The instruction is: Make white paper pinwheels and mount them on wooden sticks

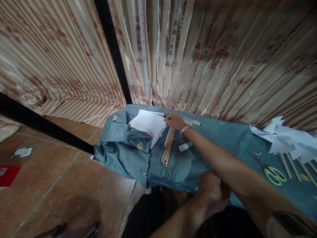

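Note:
My right hand (175, 121), with a bracelet (185, 130) at its wrist, reaches to the far side of the table. Its fingers pinch the right edge of white paper sheets (146, 122) lying in a loose stack. Just in front of it lies a bundle of thin wooden sticks (168, 147). A glue stick (185, 146) rests beside them, partly behind my right forearm. My left hand (210, 187) is closed in a fist at the near table edge, beneath my right forearm. Its fingertips are hidden, so I cannot see what it holds, if anything.
A grey-green cloth (173, 177) covers the table and bunches at the left. Scissors with green handles (273, 174) lie at the right, beside white paper pinwheels (274, 135) on sticks. Black poles (115, 49) stand at the left, before a striped curtain (210, 66).

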The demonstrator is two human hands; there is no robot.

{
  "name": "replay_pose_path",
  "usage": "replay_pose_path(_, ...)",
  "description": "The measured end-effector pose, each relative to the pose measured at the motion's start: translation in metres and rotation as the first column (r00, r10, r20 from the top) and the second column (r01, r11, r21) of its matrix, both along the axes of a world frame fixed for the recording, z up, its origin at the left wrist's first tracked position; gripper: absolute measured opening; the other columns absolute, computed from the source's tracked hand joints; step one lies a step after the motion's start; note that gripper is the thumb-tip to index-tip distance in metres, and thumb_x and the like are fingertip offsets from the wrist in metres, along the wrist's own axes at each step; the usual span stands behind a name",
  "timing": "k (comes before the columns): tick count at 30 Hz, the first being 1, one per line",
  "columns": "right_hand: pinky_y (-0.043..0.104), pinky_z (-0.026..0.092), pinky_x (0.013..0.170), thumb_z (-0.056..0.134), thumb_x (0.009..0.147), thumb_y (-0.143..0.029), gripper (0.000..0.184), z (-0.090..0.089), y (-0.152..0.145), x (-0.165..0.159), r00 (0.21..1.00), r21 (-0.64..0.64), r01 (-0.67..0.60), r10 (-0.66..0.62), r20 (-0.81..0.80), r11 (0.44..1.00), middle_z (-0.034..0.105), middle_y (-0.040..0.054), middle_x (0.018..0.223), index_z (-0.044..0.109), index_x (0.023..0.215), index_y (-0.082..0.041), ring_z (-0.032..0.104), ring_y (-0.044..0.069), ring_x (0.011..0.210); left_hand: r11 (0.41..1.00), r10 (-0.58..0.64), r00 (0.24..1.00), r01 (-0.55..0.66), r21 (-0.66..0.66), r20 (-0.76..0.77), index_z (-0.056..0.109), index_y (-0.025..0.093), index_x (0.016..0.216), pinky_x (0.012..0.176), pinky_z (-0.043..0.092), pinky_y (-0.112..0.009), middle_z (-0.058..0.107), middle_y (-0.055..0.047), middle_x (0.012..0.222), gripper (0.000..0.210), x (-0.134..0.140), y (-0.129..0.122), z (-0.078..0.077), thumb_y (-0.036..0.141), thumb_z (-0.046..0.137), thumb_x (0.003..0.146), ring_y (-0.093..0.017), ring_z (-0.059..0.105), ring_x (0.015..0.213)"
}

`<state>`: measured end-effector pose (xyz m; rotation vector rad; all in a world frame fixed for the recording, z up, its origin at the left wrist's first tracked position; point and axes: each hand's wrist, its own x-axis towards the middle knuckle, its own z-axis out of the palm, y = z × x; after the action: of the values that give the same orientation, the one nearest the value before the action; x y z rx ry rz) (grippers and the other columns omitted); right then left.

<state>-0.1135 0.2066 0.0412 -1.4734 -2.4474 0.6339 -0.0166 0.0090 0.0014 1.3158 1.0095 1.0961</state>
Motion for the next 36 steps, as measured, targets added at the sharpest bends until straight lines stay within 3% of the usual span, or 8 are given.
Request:
replay_pose_path(6,0.040,0.044,0.088,0.045,0.090,-0.019,0.031,0.015,-0.017,0.005,1.000,0.158,0.006,-0.009,0.020,0.987,0.072,0.0230,0.099,0.074,0.088,-0.008,0.065,0.032,0.101,1.000,0.003,0.987,-0.005,-0.010,-0.163,0.067,0.014,0.069,0.066,0.048,-0.025,0.069,-0.004,0.074,0.015,-0.001,0.000,0.005,0.011,0.054,0.077,-0.019,0.065,0.074)
replay_pose_path(11,0.031,0.047,0.077,0.049,0.088,-0.024,0.027,0.034,-0.008,0.029,0.988,0.205,0.057,-0.027,-0.150,0.977,0.073,0.0098,0.084,0.073,0.079,-0.014,0.067,0.024,0.086,0.998,0.024,0.978,-0.034,-0.045,-0.205,0.071,0.015,0.072,0.068,0.049,-0.025,0.071,-0.004,0.078,0.018,-0.003,0.003,0.004,0.008,0.054,0.074,-0.017,0.064,0.074)
replay_pose_path(15,0.025,0.048,0.059,0.046,0.088,-0.031,0.030,0.040,-0.006,0.082,0.926,0.127,0.198,-0.143,-0.350,0.972,0.068,0.0034,0.068,0.069,0.080,-0.014,0.063,0.015,0.061,0.995,0.072,0.979,-0.085,-0.058,-0.192,0.075,0.018,0.084,0.070,0.050,-0.026,0.072,-0.003,0.080,0.020,-0.011,0.004,0.008,0.014,0.056,0.079,-0.015,0.061,0.070)
replay_pose_path(17,0.025,0.049,0.056,0.063,0.075,-0.037,0.022,0.036,-0.016,0.120,0.663,-0.123,0.297,-0.297,-0.687,0.947,0.065,0.0002,0.062,0.068,0.077,-0.016,0.059,0.012,0.055,0.993,0.094,0.981,-0.104,-0.049,-0.169,0.076,0.018,0.090,0.072,0.049,-0.026,0.073,-0.004,0.082,0.021,-0.015,0.004,0.011,0.018,0.057,0.081,-0.015,0.061,0.072)
replay_pose_path(19,0.024,0.048,0.054,0.074,0.062,-0.041,0.026,0.026,-0.034,0.160,0.447,-0.254,0.345,-0.396,-0.802,0.903,0.063,-0.0019,0.060,0.068,0.074,-0.018,0.056,0.011,0.052,0.992,0.110,0.983,-0.118,-0.049,-0.144,0.076,0.017,0.090,0.070,0.048,-0.025,0.073,-0.004,0.082,0.022,-0.017,0.003,0.013,0.017,0.057,0.080,-0.014,0.060,0.069)
replay_pose_path(23,0.024,0.047,0.049,0.079,0.055,-0.044,0.032,-0.002,-0.083,0.230,0.290,-0.391,0.493,-0.570,-0.768,0.777,0.063,-0.0010,0.059,0.068,0.070,-0.019,0.056,0.011,0.051,0.987,0.127,0.984,-0.138,-0.085,-0.121,0.076,0.016,0.087,0.062,0.045,-0.023,0.070,-0.003,0.074,0.019,-0.019,-0.001,0.012,0.021,0.059,0.080,-0.013,0.057,0.064)
replay_pose_path(29,0.026,0.046,0.044,0.082,0.050,-0.048,0.036,-0.034,-0.129,0.287,0.260,-0.443,0.569,-0.663,-0.703,0.693,0.062,-0.0002,0.051,0.067,0.064,-0.020,0.053,0.012,0.044,0.999,0.047,0.965,-0.045,0.011,-0.257,0.072,0.015,0.071,0.059,0.040,-0.023,0.063,0.000,0.063,0.016,-0.016,-0.013,0.002,0.026,0.063,0.080,-0.012,0.054,0.060)
replay_pose_path(36,0.023,0.044,0.045,0.084,0.046,-0.048,0.038,-0.033,-0.132,0.324,0.350,-0.448,0.565,-0.693,-0.630,0.692,0.062,-0.0001,0.051,0.069,0.064,-0.017,0.053,0.010,0.045,0.966,0.073,0.841,0.075,0.249,-0.535,0.070,0.017,0.086,0.075,0.049,-0.028,0.067,-0.004,0.080,0.009,-0.019,-0.019,-0.004,0.021,0.061,0.084,-0.017,0.061,0.080)
